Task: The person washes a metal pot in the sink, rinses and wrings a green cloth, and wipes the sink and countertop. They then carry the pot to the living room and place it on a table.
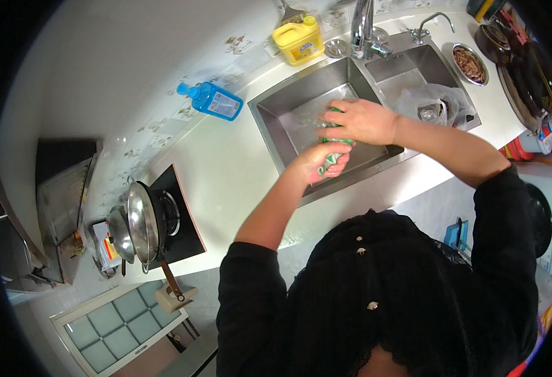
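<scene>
Over the larger basin of a stainless steel double sink, both of my hands are on a wet green-and-white cloth. My left hand has its fingers closed round the lower part of the cloth. My right hand lies over its upper part, fingers spread across it and partly hiding it. The hands are close together, and the skin looks wet. Behind them rises a chrome faucet. A translucent plastic bag lies in the smaller basin at the right.
Behind the sink stand a yellow jug and, further left, a blue pump bottle. An oval metal dish of brown pieces sits right of the sink. Lidded pans are on the cooktop at the left.
</scene>
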Demonstrator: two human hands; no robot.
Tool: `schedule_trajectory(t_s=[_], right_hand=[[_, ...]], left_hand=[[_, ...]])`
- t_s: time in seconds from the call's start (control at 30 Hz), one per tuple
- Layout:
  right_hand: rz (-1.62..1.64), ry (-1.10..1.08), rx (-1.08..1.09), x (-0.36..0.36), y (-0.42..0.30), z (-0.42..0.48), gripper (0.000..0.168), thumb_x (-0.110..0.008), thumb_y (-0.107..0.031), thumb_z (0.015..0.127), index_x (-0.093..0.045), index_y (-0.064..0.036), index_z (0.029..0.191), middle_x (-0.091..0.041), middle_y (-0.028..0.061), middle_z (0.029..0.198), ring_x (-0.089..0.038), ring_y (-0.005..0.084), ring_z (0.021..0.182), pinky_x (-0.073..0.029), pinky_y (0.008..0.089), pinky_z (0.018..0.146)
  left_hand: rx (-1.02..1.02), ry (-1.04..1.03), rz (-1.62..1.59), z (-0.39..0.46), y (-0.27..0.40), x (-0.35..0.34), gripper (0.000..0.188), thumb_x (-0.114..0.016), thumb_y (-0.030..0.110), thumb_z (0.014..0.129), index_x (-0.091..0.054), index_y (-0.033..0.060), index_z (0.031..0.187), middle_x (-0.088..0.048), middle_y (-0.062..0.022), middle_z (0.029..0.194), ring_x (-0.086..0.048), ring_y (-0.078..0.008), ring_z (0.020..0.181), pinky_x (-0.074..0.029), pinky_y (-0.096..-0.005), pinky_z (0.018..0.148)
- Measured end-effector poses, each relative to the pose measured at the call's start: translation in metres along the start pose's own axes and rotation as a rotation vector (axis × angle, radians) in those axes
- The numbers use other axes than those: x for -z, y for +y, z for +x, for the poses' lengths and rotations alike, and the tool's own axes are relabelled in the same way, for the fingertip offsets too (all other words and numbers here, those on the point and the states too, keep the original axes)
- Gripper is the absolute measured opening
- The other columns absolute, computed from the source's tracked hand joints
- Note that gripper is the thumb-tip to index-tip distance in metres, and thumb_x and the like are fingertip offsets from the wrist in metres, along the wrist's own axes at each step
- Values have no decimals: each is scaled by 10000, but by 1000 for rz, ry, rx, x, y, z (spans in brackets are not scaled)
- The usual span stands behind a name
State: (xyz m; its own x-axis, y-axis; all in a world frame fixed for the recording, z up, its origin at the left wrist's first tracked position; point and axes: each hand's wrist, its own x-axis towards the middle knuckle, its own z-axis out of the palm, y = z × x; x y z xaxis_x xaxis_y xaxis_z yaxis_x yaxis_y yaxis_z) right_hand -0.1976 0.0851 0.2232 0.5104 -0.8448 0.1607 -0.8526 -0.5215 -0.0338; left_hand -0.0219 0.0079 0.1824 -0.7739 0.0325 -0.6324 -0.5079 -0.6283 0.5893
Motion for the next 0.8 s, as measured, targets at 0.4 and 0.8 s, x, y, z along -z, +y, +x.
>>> schedule_trajectory(t_s=[0.4, 0.8], right_hand=[[491, -81, -608, -89, -34, -1, 244, -637, -48, 633, -589, -29, 871, -639, 189, 792, -622, 377, 786, -500, 455, 701], [930, 204, -1016, -127, -51, -1, 250, -666, -119, 654, -605, 0, 865, -638, 205, 754, -635, 359, 773, -487, 408, 720]], left_hand=[[-292, 767, 1690, 25, -17, 11, 323, -666, 199, 715, -534, 42, 965, -649, -171, 746, -653, -349, 701, -527, -433, 628], [-693, 619, 2095, 40, -6, 38, 145, -559, 111, 764, -493, 68, 885, -607, -86, 616, -636, -289, 562, -500, -399, 469]])
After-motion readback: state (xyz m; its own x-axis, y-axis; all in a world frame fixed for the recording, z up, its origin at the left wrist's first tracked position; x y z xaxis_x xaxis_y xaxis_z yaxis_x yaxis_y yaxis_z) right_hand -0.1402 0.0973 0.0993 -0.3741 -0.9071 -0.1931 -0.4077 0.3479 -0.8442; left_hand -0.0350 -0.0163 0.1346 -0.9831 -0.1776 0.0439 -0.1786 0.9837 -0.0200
